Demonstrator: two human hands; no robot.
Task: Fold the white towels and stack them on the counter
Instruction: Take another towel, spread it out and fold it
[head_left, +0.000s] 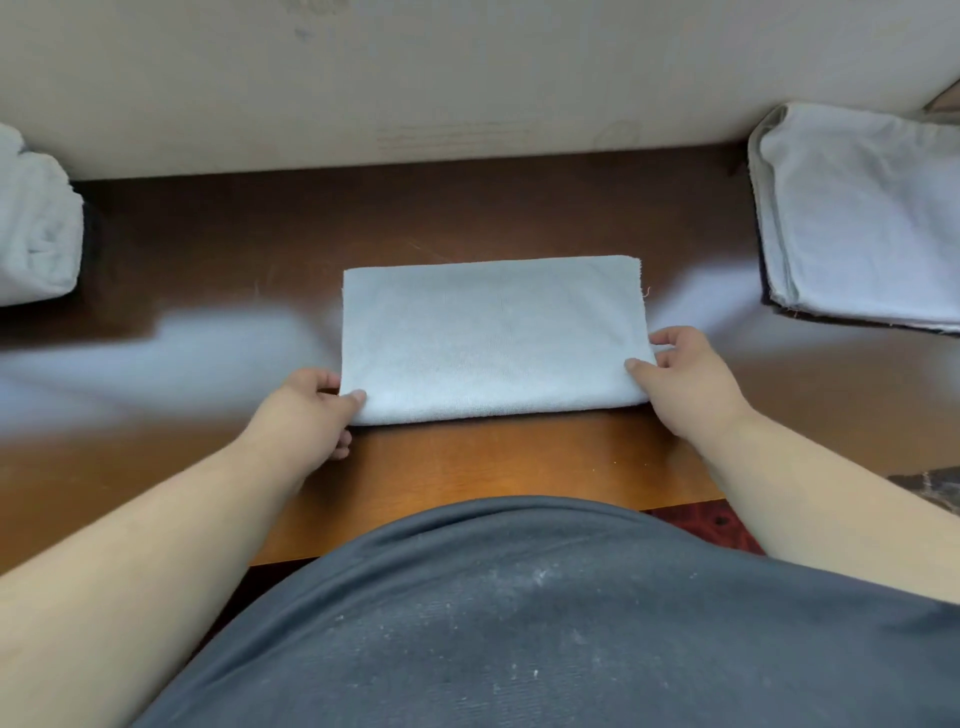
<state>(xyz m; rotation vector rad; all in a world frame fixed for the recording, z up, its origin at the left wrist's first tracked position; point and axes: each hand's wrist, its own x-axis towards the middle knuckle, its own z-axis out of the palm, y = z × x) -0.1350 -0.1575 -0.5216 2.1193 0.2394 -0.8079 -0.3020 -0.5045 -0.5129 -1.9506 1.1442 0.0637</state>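
At the near corners of the folded white towel (493, 338), your left hand (306, 415) and right hand (685, 379) each pinch an edge, thumbs on top. It lies flat mid-counter (467, 218), between a loose towel heap (36, 228) left and a folded stack (862, 218) right.

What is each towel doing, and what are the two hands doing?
Middle towel: folded into a flat rectangle on the counter.
Left hand: pinches the towel's near left corner.
Right hand: pinches the towel's near right corner.
Stack: folded towels piled flat at the right.
Left pile: bunched up, not folded flat.
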